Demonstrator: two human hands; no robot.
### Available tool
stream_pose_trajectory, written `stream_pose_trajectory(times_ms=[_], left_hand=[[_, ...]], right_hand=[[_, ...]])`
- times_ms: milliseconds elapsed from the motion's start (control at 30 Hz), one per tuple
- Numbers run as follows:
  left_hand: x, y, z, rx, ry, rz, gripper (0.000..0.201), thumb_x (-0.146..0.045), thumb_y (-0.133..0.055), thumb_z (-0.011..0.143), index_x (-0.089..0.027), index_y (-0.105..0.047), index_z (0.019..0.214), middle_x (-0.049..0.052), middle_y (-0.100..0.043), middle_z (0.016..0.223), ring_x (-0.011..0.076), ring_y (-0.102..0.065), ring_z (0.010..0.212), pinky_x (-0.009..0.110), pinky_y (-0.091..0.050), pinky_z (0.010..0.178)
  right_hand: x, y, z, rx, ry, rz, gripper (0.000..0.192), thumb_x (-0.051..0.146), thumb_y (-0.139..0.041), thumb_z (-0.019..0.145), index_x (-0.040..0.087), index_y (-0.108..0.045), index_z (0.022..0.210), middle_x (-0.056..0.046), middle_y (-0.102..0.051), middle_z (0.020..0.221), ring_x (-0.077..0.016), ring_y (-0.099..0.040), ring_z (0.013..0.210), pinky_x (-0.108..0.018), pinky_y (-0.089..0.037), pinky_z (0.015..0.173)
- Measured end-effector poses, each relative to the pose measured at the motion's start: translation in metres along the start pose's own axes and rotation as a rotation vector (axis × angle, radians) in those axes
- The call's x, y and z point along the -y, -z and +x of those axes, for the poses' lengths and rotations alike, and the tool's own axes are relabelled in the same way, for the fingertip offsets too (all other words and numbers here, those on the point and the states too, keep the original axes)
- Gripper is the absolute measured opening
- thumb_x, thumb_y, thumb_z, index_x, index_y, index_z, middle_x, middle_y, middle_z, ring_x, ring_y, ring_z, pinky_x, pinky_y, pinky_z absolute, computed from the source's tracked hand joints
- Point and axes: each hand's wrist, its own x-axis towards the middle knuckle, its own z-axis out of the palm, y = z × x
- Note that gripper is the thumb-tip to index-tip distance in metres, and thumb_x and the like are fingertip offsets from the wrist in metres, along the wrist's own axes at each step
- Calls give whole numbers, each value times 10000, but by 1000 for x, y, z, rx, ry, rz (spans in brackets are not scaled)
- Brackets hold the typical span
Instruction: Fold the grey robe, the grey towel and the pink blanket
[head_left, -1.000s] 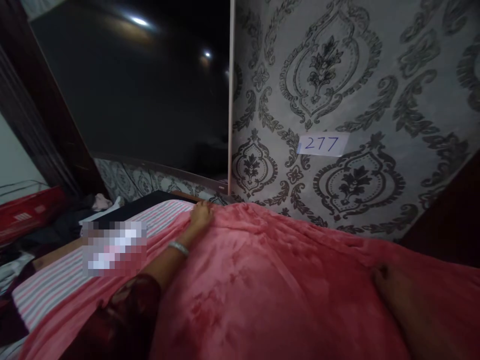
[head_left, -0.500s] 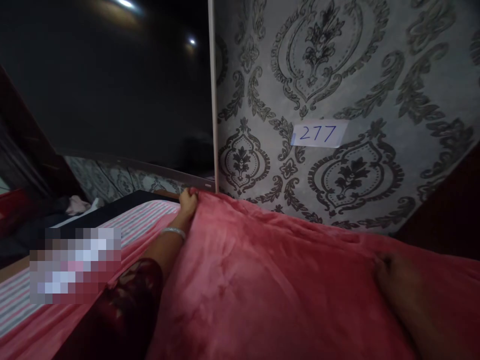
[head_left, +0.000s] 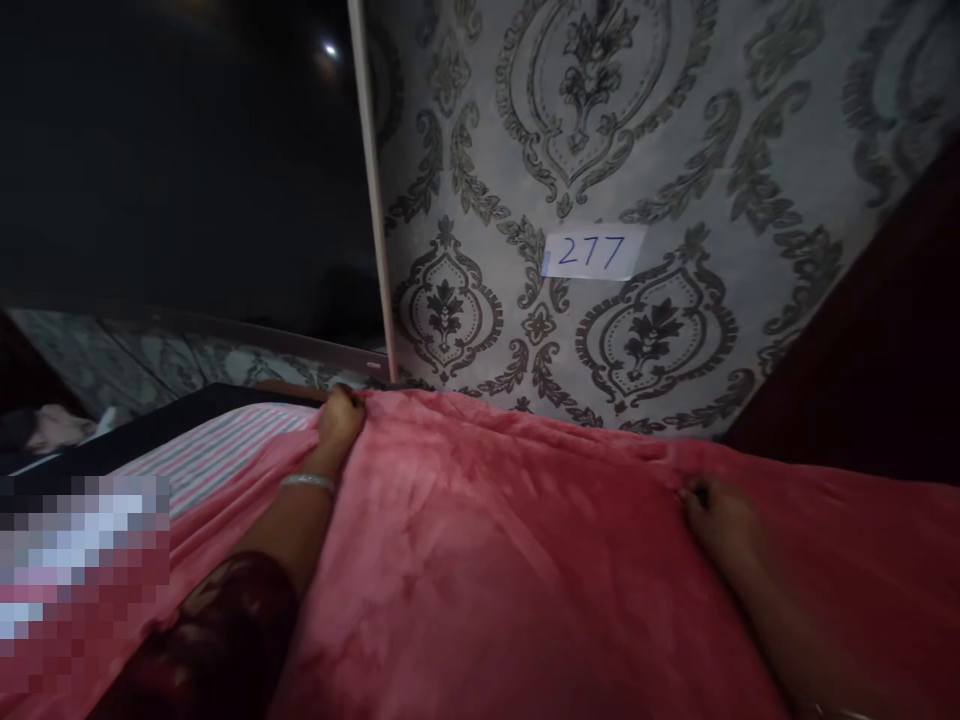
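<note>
Gripped by both hands, pink blanket (head_left: 510, 560) lies smooth, plush.

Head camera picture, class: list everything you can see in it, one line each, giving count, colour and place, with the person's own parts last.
blanket: one, pink, spread over the bed, foreground.
striped sheet: one, pink and grey stripes, left of the blanket.
wallpaper: grey with dark damask pattern, behind the bed.
paper label: one, white, reads 277, on the wallpaper.
dark panel: one, black and glossy, upper left.
bracelet: one, silver, on the left wrist.
left hand: fingers gripping the blanket's far edge.
right hand: on the blanket, right side; grip unclear.
</note>
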Motion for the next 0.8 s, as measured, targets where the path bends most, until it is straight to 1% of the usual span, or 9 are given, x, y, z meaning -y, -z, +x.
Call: stream_pose_trajectory(times_ms=[67, 133, 200, 267, 367, 467, 567, 700, 800], left_hand=[[-6, 1, -1, -26, -167, 33, 495, -259, -440, 915, -41, -517, 1352, 271, -579, 1359, 382, -522, 1298, 512, -410, 1056], [-14, -2, -1, 19, -384, 58, 460, -253, -407, 921, -72, -589, 1303, 222, -585, 1379, 350, -497, 1330, 488, -360, 1119], [-19, -10, 0, 112, -534, 61, 432, -270, -375, 938, -130, -659, 1232, 147, -656, 1311, 278, -560, 1272, 392, -395, 1107], [-22, -18, 1, 188, -577, 55, 431, -301, -376, 945, -173, -668, 1234, 94, -696, 1261, 225, -615, 1201, 319, -446, 1052], [-20, -25, 3, 265, -589, 76, 430, -335, -443, 919, -208, -650, 1275, 64, -710, 1243, 211, -651, 1140, 291, -491, 977], [-19, -22, 3, 295, -566, 113, 364, -313, -516, 875, -236, -699, 1180, 43, -738, 1165, 209, -678, 1069, 271, -511, 911], [-25, -16, -2, 191, -488, 151, 390, -242, -461, 881, -165, -684, 1190, 127, -699, 1211, 256, -651, 1123, 322, -494, 942], [-39, -8, -10, 13, -329, 194, 465, -267, -348, 926, -59, -655, 1206, 254, -637, 1230, 362, -635, 1111, 440, -498, 907], [-45, -7, -13, -39, -215, 204, 456, -334, -366, 934, -81, -692, 1129, 235, -668, 1157, 376, -658, 1035, 444, -515, 840]], right_hand=[[2, 5, 3, -83, 5, 4, 314, 401, -405, 887, 199, -642, 847, -123, -672, 881, -272, -628, 834, -378, -487, 738], [-4, 7, 6, -150, -18, -20, 345, 369, -402, 894, 163, -672, 950, -160, -679, 971, -292, -636, 916, -399, -498, 803], [-15, 5, 10, -130, -64, -52, 365, 317, -434, 866, 132, -672, 1073, -175, -685, 1026, -303, -648, 939, -417, -507, 828], [-26, 2, 13, -33, -88, -67, 406, 279, -480, 826, 136, -654, 1164, -159, -700, 1030, -301, -669, 913, -417, -520, 816], [-32, 2, 14, 98, -54, -76, 396, 239, -514, 791, 172, -669, 1150, -127, -721, 1004, -289, -687, 895, -396, -526, 801], [-24, 9, 12, 120, -75, -87, 262, 256, -505, 800, 192, -700, 963, -123, -726, 908, -295, -686, 824, -391, -519, 734], [-13, 21, 11, -45, -201, 32, 207, 318, -505, 792, 195, -664, 841, -120, -701, 789, -293, -665, 731, -390, -509, 669], [-6, 32, 12, -351, -412, 418, 259, 384, -523, 707, 190, -616, 852, -96, -683, 757, -270, -648, 687, -382, -525, 662], [-6, 32, 14, -467, -351, 456, 335, 440, -533, 677, 182, -629, 867, -105, -688, 820, -280, -655, 763, -410, -535, 753]])
